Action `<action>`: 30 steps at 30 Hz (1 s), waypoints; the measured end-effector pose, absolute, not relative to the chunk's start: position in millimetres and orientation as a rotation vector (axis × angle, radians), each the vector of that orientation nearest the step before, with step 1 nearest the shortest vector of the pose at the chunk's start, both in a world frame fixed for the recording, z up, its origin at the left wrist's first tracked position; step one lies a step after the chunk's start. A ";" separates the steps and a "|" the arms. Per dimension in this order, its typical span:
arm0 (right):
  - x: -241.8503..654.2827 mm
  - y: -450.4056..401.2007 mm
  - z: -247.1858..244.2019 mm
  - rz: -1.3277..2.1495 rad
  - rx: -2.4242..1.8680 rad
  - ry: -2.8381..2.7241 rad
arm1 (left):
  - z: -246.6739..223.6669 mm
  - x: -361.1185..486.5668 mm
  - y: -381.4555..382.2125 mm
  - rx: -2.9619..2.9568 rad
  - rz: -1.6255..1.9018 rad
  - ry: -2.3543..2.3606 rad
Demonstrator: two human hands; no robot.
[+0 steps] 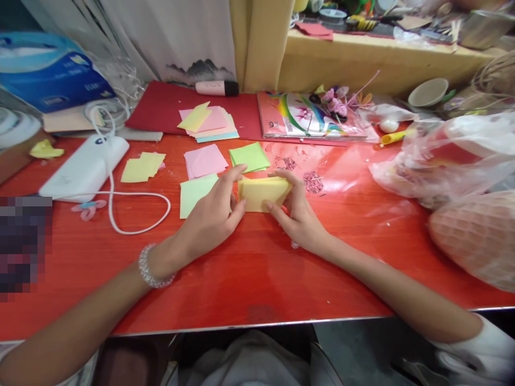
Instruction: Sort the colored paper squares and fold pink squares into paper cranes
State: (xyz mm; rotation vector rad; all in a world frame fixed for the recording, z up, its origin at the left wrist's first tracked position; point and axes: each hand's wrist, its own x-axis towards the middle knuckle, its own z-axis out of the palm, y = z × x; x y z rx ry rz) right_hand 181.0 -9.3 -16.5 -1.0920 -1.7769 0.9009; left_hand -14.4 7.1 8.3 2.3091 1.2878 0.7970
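Note:
Between my two hands stands a stack of yellow paper squares (263, 194), tilted up on the red table. My left hand (217, 209) grips its left edge with thumb and fingers, and my right hand (293, 209) pinches the right edge. Just behind lie light green squares (195, 195), partly covered by my left hand, a pink stack (205, 161) and a bright green stack (250, 157). Farther left are yellow squares (142, 167). A mixed pile of coloured squares (209, 122) rests at the back on a dark red sheet (161, 110).
On the left, a white power bank (84, 169) trails a looped white cable (139, 232) across the table (257, 273). A pink marker (216, 88) and a colourful paper pack (306, 118) lie at the back. Plastic bags (446, 161) and a netted foam piece (478, 236) occupy the right.

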 end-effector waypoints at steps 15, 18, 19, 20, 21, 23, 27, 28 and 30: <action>180.3 -8.5 -18.1 0.730 -0.993 -1.814 | 8.8 -14.2 6.4 2.292 0.778 1.281; 179.8 -7.7 -18.8 0.754 -1.008 -1.822 | 9.5 -13.9 6.0 2.266 0.735 1.316; 179.3 -7.4 -19.0 0.758 -0.996 -1.840 | 9.6 -13.7 5.9 2.257 0.719 1.311; 178.8 -7.3 -19.3 0.756 -0.977 -1.865 | 9.6 -13.5 5.9 2.256 0.709 1.294; 178.2 -7.2 -19.6 0.750 -0.957 -1.891 | 9.6 -13.2 5.9 2.262 0.702 1.267; 177.1 -7.4 -19.9 0.737 -0.922 -1.925 | 9.8 -12.9 6.0 2.273 0.704 1.214; 177.5 -7.2 -19.1 0.838 -0.939 -1.798 | 11.7 -13.1 5.6 2.123 0.762 1.238; 178.3 -6.7 -18.6 0.909 -0.964 -1.739 | 12.5 -13.3 5.6 2.051 0.778 1.236; 180.4 -5.3 -17.5 1.084 -1.047 -1.644 | 13.8 -13.8 6.4 1.923 0.759 1.201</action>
